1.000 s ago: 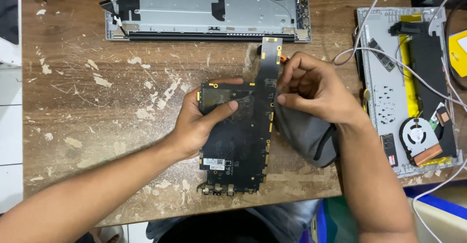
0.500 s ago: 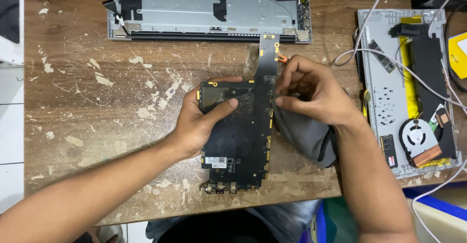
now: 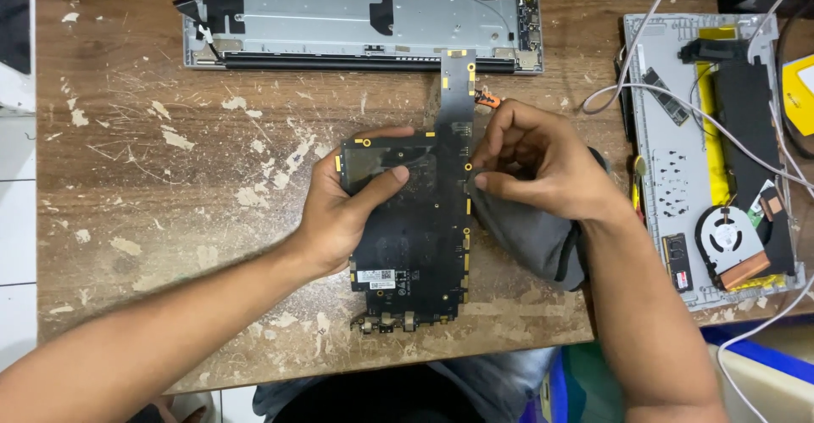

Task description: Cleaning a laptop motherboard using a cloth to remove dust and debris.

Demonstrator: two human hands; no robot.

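Observation:
A black L-shaped circuit board (image 3: pixel 415 245) with gold mounting holes lies over the worn wooden table (image 3: pixel 170 219). My left hand (image 3: pixel 348 203) grips its left edge, thumb across the top face. My right hand (image 3: pixel 543 164) pinches the board's right edge and touches a grey cloth (image 3: pixel 534 236) that lies beside and partly under it. A small orange connector (image 3: pixel 487 97) shows just above my right fingers, next to the board's narrow upper arm.
An open laptop chassis (image 3: pixel 365 8) with silver shielding lies at the table's far edge. A second opened laptop base (image 3: pixel 721 160) with a fan, heat pipe and memory stick sits at right, crossed by white cables (image 3: pixel 678 101). Paint chips dot the table.
The board has shifted slightly downward and toward me between both hands; my right fingers have slid a little along its right edge.

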